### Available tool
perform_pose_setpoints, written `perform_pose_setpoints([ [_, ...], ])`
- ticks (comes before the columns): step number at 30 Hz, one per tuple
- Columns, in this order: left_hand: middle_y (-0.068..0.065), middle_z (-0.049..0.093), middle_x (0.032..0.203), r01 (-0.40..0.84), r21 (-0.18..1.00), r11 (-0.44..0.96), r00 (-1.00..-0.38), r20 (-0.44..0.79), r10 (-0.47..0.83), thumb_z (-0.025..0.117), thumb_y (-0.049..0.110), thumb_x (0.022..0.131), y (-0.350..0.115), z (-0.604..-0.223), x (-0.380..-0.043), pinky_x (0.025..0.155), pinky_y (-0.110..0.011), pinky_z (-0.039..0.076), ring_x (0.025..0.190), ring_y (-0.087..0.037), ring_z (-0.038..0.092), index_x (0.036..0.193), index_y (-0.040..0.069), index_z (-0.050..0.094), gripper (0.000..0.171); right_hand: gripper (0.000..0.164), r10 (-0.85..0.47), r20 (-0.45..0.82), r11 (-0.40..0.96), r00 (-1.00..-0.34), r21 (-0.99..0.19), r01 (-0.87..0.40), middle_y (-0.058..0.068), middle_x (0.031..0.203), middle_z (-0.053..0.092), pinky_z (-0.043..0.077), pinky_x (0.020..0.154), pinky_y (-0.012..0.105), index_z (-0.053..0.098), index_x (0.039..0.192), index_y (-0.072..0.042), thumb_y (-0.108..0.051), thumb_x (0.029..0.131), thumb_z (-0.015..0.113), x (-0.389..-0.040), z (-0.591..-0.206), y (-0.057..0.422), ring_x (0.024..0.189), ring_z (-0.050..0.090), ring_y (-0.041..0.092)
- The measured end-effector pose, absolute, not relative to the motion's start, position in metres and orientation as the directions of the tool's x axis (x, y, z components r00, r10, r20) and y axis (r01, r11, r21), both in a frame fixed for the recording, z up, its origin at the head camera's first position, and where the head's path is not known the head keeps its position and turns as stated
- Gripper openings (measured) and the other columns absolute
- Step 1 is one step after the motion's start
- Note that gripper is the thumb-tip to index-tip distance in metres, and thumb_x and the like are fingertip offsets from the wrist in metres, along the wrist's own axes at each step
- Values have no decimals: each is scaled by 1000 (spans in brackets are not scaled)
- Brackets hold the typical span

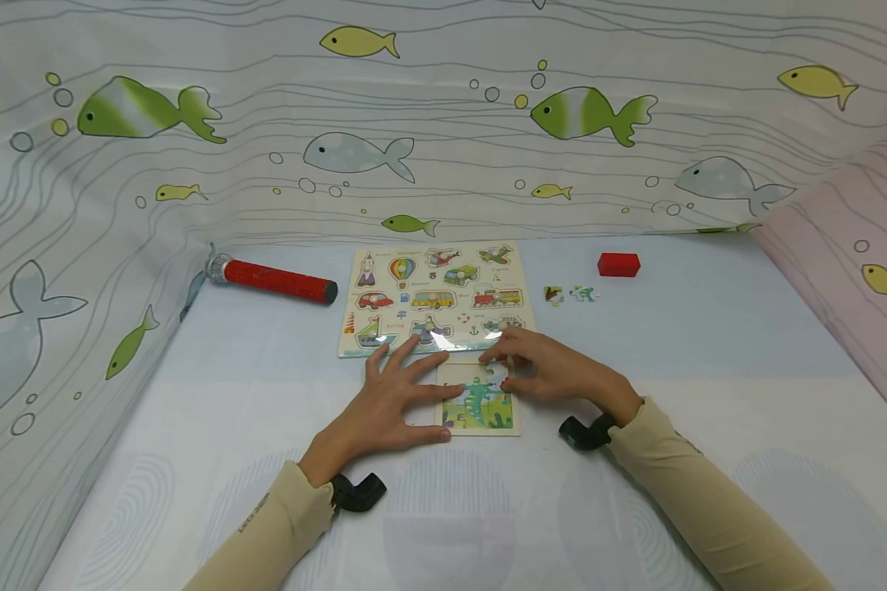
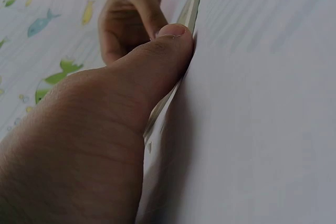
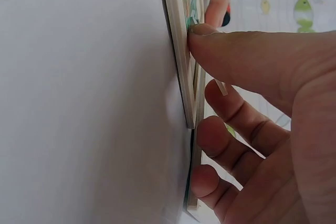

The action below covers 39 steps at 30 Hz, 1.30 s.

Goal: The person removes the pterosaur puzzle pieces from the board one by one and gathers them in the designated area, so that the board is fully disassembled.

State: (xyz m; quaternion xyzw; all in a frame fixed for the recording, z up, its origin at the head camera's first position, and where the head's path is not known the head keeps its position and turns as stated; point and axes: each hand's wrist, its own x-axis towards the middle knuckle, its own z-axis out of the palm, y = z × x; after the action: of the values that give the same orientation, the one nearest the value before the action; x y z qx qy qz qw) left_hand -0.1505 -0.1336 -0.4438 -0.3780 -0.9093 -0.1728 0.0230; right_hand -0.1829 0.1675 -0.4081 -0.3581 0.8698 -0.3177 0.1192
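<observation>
A small jigsaw puzzle (image 1: 477, 402) with a green dinosaur picture lies in a wooden frame in front of me. My left hand (image 1: 392, 404) has its fingers spread over the puzzle's left side, and its thumb (image 2: 168, 51) presses at the frame's edge. Over the upper right corner, my right hand (image 1: 554, 368) pinches a puzzle piece (image 3: 222, 87) between thumb and forefinger. Most of that piece is hidden by the fingers. The right thumb (image 3: 231, 51) is right at the frame's side, and the other right fingers curl loosely beside the larger board.
Just behind lies a larger wooden peg board (image 1: 421, 287) with vehicle pictures. Loose puzzle pieces (image 1: 584, 293) and a red block (image 1: 618, 264) are at the back right. A red microphone-shaped cylinder (image 1: 273, 279) lies at the back left. A fish-patterned cloth (image 1: 458, 189) rises behind.
</observation>
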Motion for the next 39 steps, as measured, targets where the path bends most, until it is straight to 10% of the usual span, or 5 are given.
perform_pose_setpoints([
  [17, 3, 40, 163, 710, 299, 638, -700, 199, 686, 67, 69, 84, -135, -447, -150, 116, -71, 10, 157, -39, 17, 139, 46, 60, 60, 37, -685, 61, 532, -726, -638, -556, -1, 99, 59, 47, 78, 30, 69, 126, -16, -15, 90, 78, -188, -410, 173, 88, 51, 16],
  [39, 4, 40, 163, 708, 301, 639, -702, 200, 684, 67, 69, 84, -135, -448, -150, 118, -69, 7, 158, -39, 16, 139, 47, 59, 60, 43, -415, 118, 677, -902, -622, -393, 5, 108, 66, 48, 76, 25, 68, 129, -8, -10, 88, 79, -219, -407, 260, 90, 55, 20],
])
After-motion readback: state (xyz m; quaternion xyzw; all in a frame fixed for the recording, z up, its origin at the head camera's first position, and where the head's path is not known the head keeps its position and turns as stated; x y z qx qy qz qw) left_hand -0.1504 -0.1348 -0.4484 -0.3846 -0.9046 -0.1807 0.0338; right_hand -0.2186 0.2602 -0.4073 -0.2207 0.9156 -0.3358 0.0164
